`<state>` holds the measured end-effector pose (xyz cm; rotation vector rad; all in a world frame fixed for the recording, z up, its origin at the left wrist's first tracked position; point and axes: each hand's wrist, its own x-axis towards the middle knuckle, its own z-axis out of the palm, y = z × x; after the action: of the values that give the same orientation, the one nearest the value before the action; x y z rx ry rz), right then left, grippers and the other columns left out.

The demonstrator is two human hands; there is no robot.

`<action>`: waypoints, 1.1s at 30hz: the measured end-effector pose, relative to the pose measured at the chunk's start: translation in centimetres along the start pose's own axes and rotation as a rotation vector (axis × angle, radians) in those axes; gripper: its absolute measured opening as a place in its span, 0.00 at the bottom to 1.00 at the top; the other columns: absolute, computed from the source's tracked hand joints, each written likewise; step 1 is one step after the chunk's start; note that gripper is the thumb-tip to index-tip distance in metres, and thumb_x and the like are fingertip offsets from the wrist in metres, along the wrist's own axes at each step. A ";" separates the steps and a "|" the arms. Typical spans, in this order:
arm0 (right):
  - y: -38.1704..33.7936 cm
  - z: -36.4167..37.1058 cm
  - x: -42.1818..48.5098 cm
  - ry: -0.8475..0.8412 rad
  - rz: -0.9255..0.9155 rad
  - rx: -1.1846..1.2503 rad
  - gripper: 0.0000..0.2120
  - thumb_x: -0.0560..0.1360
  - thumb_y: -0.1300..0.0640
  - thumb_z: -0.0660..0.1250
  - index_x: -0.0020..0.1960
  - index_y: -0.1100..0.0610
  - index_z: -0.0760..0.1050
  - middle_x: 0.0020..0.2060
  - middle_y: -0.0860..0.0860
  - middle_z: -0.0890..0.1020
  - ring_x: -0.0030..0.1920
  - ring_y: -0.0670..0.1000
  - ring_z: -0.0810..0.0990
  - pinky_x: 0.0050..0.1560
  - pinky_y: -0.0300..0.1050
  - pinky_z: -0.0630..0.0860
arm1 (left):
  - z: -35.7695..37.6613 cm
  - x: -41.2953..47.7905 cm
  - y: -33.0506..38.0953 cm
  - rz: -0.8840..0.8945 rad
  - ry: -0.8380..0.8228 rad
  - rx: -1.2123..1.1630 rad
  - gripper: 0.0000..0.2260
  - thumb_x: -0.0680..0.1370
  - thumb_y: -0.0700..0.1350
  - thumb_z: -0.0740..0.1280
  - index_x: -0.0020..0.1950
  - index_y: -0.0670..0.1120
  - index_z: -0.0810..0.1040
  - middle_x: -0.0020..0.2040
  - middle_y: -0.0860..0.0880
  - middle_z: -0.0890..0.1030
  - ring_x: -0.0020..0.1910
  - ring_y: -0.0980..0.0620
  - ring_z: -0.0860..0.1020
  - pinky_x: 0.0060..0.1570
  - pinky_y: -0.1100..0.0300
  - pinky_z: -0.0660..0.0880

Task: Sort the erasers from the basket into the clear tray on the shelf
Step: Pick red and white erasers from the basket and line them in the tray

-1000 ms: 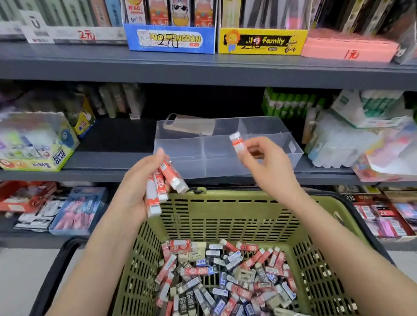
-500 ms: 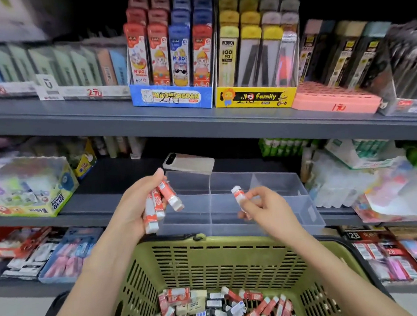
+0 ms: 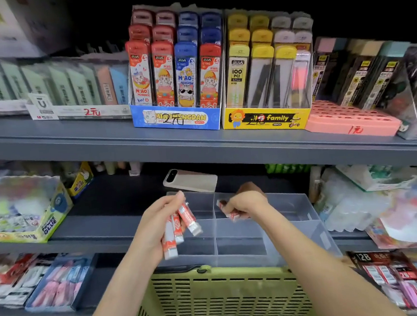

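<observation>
Reaching farther than half a second ago, the right hand [image 3: 247, 202] hangs over a far compartment of the clear tray [image 3: 291, 210], fingers curled round one eraser [image 3: 233, 215]. At the tray's left, the left hand [image 3: 155, 226] grips three erasers [image 3: 180, 225]; more lie in the near basket [image 3: 225, 293].

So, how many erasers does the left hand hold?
3, fanned in the left hand: left eraser lowest, middle eraser, right eraser highest. Others may be hidden behind them.
</observation>
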<state>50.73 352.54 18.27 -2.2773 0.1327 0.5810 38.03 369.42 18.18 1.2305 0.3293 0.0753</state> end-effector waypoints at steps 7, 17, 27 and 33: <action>0.1 1.9 1.3 0.000 -0.017 -0.342 0.27 0.70 0.48 0.71 0.62 0.62 0.71 0.56 0.53 0.78 0.53 0.53 0.77 0.47 0.41 0.74 | 0.4 -0.3 -0.6 -0.003 0.033 -0.045 0.22 0.61 0.59 0.74 0.47 0.46 0.82 0.35 0.49 0.81 0.32 0.56 0.79 0.29 0.65 0.75; 0.1 0.6 -4.4 0.106 -0.471 0.089 0.12 0.77 0.54 0.63 0.41 0.58 0.81 0.36 0.52 0.84 0.39 0.51 0.80 0.40 0.42 0.75 | 0.5 -0.4 -0.6 -0.003 0.007 -0.012 0.18 0.64 0.60 0.72 0.47 0.50 0.83 0.40 0.47 0.83 0.38 0.52 0.80 0.35 0.62 0.77; 0.8 0.6 -9.4 -0.385 -0.281 0.494 0.05 0.74 0.61 0.68 0.47 0.63 0.80 0.30 0.52 0.78 0.27 0.45 0.73 0.26 0.35 0.69 | 1.6 -1.0 -0.7 0.024 -0.051 -0.118 0.12 0.69 0.53 0.69 0.46 0.48 0.85 0.42 0.44 0.84 0.38 0.51 0.82 0.34 0.60 0.79; 1.7 0.5 -8.7 -0.072 -0.421 0.664 0.07 0.77 0.62 0.63 0.48 0.61 0.80 0.28 0.49 0.76 0.27 0.45 0.71 0.30 0.34 0.69 | 1.8 -0.8 -1.0 0.043 -0.059 -0.041 0.11 0.69 0.53 0.70 0.45 0.47 0.85 0.35 0.45 0.81 0.30 0.53 0.77 0.31 0.60 0.76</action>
<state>42.34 350.99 20.76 -1.5715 -0.1671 0.3271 37.68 367.26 17.92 1.1973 0.2490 0.0817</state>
